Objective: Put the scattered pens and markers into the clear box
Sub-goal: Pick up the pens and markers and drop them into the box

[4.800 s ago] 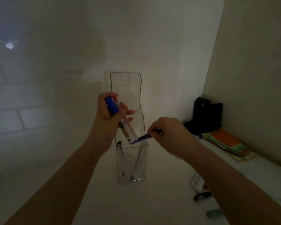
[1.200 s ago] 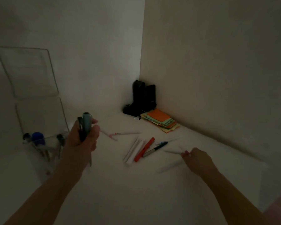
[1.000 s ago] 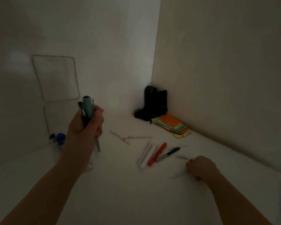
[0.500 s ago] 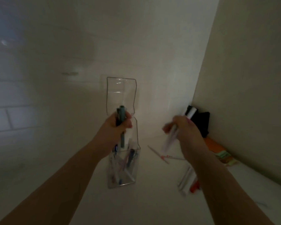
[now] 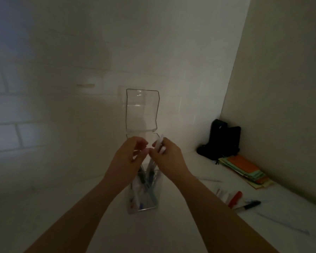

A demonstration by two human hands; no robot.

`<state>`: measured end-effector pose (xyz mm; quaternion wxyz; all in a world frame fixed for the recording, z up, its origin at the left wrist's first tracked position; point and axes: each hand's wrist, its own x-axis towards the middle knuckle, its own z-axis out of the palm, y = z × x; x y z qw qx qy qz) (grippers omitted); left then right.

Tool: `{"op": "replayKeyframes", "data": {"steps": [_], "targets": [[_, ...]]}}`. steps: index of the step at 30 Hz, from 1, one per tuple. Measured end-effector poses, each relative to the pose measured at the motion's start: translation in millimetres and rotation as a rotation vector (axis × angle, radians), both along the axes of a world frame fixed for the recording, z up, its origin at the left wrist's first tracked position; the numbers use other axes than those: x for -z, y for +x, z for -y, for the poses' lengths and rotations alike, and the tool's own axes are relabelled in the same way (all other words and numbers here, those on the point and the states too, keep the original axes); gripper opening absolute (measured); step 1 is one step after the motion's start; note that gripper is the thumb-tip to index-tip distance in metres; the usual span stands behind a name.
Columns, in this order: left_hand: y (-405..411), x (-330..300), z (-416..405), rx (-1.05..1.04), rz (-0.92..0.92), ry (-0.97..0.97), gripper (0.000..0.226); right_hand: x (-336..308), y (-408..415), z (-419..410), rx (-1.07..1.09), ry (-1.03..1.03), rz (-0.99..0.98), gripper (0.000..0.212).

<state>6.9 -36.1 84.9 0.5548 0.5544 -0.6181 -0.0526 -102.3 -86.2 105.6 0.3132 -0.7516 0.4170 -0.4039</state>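
Right hand fingers pinch white pens over clear box; left hand loosely curled, empty. Crowded box could deflect them out.

A: How are the arms set?
B: Both forearms reach forward and angle inward, hands meeting near the middle.
A: And the left hand?
B: Fingers loosely curled, nothing clearly in its grip.
A: The right hand?
B: Closed on white pens, fingertips almost touching the left's
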Motion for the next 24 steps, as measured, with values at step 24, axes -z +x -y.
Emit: {"op": "replayKeyframes", "data": {"steps": [24], "targets": [[-100,-9,17,0.024,-0.016,-0.195,0.022,7,-61,30,-0.453,-0.257,0.208,0.023]]}}
